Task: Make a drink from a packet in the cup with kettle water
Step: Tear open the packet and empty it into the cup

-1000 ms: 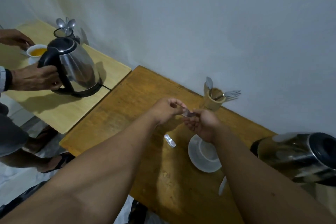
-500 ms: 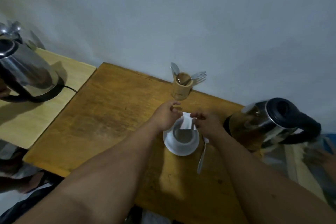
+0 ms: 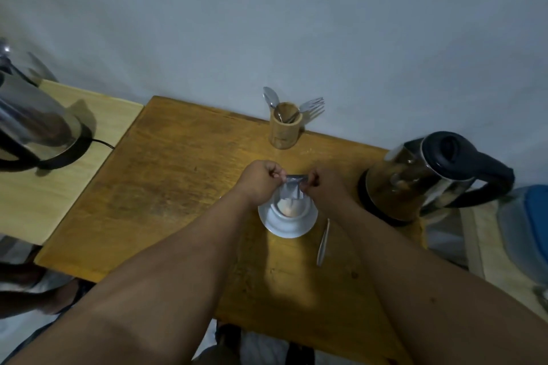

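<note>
A small silver packet (image 3: 293, 188) hangs upended over a white cup (image 3: 292, 208) that stands on a white saucer (image 3: 284, 225). My left hand (image 3: 261, 182) pinches the packet's left top corner and my right hand (image 3: 323, 184) pinches its right corner. Pale powder lies in the cup under the packet. A steel kettle (image 3: 415, 175) with a black lid and handle stands on its base to the right of the cup. A spoon (image 3: 323, 243) lies on the wooden table (image 3: 178, 187) just right of the saucer.
A wooden holder (image 3: 285, 127) with a spoon and forks stands by the wall behind the cup. A second kettle (image 3: 32, 124) sits on a lighter table at the left. A clear container with a blue lid (image 3: 527, 234) is at the right edge. Another person's leg shows lower left.
My view swung right, from the neighbouring table to the cup. Both hands brought the packet from beside the cup to above it and tipped it; powder now lies in the cup.
</note>
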